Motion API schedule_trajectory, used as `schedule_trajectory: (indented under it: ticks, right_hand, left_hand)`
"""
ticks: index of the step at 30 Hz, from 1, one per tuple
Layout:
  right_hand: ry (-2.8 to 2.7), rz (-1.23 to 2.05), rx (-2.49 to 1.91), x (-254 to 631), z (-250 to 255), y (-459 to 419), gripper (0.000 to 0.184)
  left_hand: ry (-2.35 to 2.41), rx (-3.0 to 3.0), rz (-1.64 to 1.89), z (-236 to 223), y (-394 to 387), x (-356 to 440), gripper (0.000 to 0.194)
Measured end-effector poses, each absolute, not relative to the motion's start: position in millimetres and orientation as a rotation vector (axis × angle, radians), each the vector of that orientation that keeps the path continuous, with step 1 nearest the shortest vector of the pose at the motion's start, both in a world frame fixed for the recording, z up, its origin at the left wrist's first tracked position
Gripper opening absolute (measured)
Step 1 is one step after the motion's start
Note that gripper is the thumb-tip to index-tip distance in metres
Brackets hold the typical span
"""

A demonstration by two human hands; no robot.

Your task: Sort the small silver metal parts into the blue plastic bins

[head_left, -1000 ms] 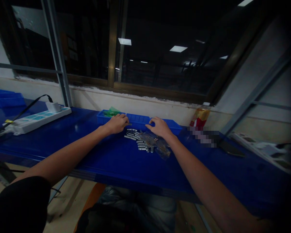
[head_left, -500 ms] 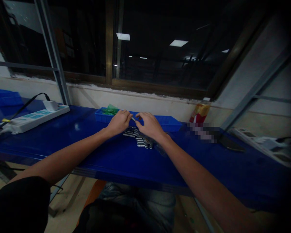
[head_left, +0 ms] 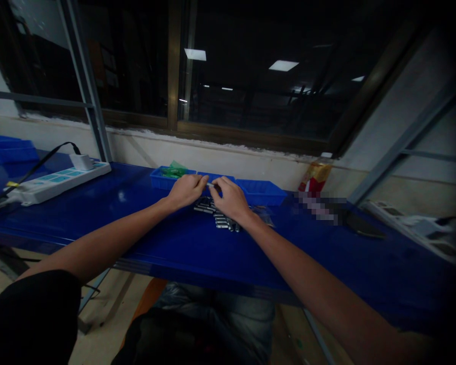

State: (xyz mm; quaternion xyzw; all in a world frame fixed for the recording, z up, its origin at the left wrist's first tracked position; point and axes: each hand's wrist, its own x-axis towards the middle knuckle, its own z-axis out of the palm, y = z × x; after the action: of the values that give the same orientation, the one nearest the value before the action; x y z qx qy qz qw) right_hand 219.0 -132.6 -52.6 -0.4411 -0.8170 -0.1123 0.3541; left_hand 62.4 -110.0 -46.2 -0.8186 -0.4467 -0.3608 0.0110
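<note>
My left hand [head_left: 188, 191] is closed, its thumb and fingers pinching one end of a small pale metal rod [head_left: 210, 185]. At the other end my right hand [head_left: 230, 200] has its fingers curled in a pinch, so the rod spans the short gap between the two hands. Just below them on the blue table lies a pile of short shiny metal cylinders [head_left: 223, 221], partly covered by my right hand. A clear plastic bag [head_left: 265, 217] is beside my right wrist. The rod's details are too small to make out.
Behind the hands stand blue bins; the left bin [head_left: 157, 178] holds green pieces [head_left: 175, 171], and another bin [head_left: 264, 192] is at right. A white power strip [head_left: 66, 183] lies left. A red-and-gold bottle [head_left: 314, 177] and a dark phone-like slab [head_left: 365, 226] are right.
My right hand has drawn slightly left, and its fingers have closed in on the rod. My left hand stays almost in place. The pile looks unchanged.
</note>
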Motion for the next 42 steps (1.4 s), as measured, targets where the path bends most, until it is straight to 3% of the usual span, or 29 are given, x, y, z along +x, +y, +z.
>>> schedule_trajectory:
  ticks: [5, 12, 15, 18, 25, 31, 37, 42]
  right_hand:
    - [-2.076, -0.240, -1.167, 219.6, -54.8, -127.0, 0.027]
    - [-2.047, -0.126, -1.172, 220.0, -57.2, -122.5, 0.030]
    - [-2.020, -0.061, -1.141, 221.3, -58.6, -123.0, 0.020]
    - [-2.029, -0.039, -1.085, 222.5, -59.1, -123.3, 0.027]
    - [-2.053, -0.124, -1.055, 222.2, -57.0, -124.3, 0.013]
    - [-2.024, -0.128, -1.109, 222.6, -55.9, -122.8, 0.023]
    - [-1.988, -0.067, -1.162, 223.1, -53.7, -121.9, 0.032]
    - [-1.990, -0.033, -1.096, 223.8, -53.7, -125.1, 0.020]
  left_hand:
    - [-1.137, -2.633, -1.277, -43.7, -113.3, 60.9, 0.022]
    - [-0.999, -2.675, -1.224, -45.7, -110.7, 60.7, 0.015]
    - [-1.068, -2.625, -1.241, -45.9, -109.7, 60.6, 0.017]
    - [-1.129, -2.609, -1.185, -44.7, -110.9, 60.9, 0.024]
    - [-1.254, -2.625, -1.052, -43.1, -110.7, 60.6, 0.040]
    - [-1.109, -2.716, -1.167, -43.6, -110.7, 58.4, 0.024]
    - [-1.005, -2.718, -1.171, -46.5, -108.9, 58.2, 0.021]
    - [-1.116, -2.654, -1.107, -43.8, -112.1, 58.7, 0.026]
